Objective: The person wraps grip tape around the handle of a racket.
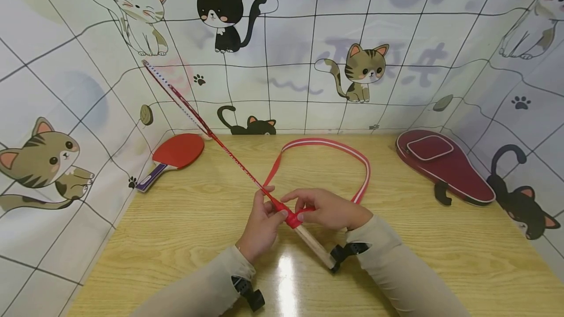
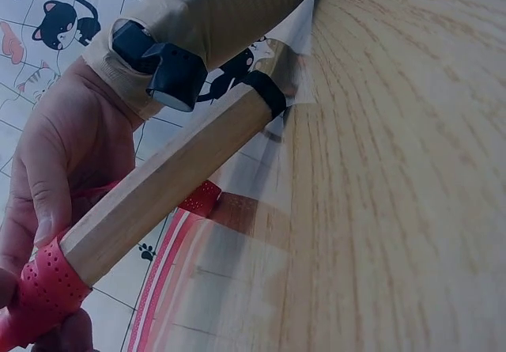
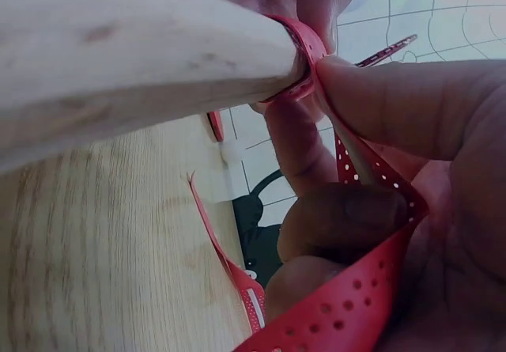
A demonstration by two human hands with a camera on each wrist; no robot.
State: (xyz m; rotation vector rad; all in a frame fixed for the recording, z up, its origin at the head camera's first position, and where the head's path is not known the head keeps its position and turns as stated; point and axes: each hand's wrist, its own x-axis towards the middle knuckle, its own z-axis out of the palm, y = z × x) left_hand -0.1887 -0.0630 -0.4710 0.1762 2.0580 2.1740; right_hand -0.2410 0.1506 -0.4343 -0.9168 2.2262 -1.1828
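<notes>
A red badminton racket (image 1: 238,162) slants across the head view, its head up and left, its bare wooden handle (image 1: 315,247) toward the front. My left hand (image 1: 260,224) grips it where the handle's top is wrapped in red perforated grip tape (image 2: 55,289). With thumb and fingers my right hand (image 3: 411,111) pinches the tape close to that wrapped part. From there the loose tape, red with a pale stripe, loops over the table behind my hands. In the left wrist view, the handle's dark end band (image 2: 266,92) shows; my left hand is mostly out of frame.
A red table tennis paddle (image 1: 179,152) lies at the table's back left. At the back right lies a dark red paddle case (image 1: 440,165) with a black strap. A cat-patterned cloth wall (image 1: 291,82) encloses the wooden table (image 1: 185,238) at the back and sides.
</notes>
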